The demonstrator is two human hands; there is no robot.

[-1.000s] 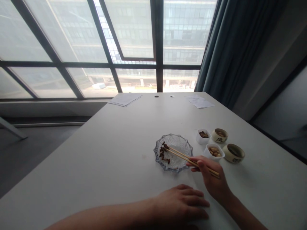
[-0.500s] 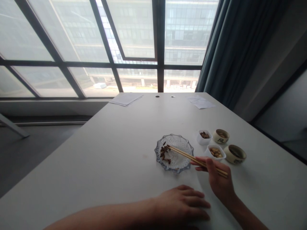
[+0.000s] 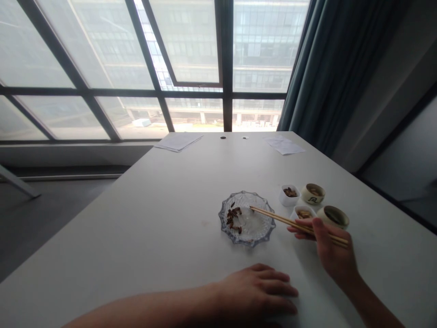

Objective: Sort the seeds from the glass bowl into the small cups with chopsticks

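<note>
My right hand (image 3: 332,250) is closed around a pair of wooden chopsticks (image 3: 278,217). Their tips meet over the clear glass dish (image 3: 261,225), with a small dark bit at the ends that is too small to name. On the dish's left side lie several dark brown, seed-like pieces (image 3: 232,221), apart from the tips. My left hand (image 3: 259,289) rests palm down on the table in front of the dish, fingers spread and holding nothing. Behind my right hand, a white tub (image 3: 302,213) of light brown pieces is partly hidden.
Another white tub (image 3: 289,195) holds dark brown pieces. Right of the tubs stand two cream round pots, a farther one (image 3: 313,193) and a nearer one (image 3: 332,216). Paper sheets lie at the far left (image 3: 179,142) and far right (image 3: 284,145) of the white table (image 3: 164,218).
My right hand and the chopsticks have moved right, so the tips have left the seed-like pieces and now sit over the dish's middle. My left hand stays put.
</note>
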